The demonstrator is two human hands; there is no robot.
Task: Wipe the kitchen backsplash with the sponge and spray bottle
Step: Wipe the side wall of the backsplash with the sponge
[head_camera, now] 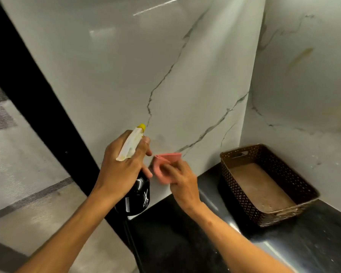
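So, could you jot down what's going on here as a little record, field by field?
left hand: grips the black spray bottle, yellow nozzle toward the backsplash
right hand: holds a pink sponge low down by the backsplash; contact unclear
backsplash: pale marble with grey veins, meets a side wall at the corner
basket: brown, perforated, on the black countertop in the corner; nothing seen inside
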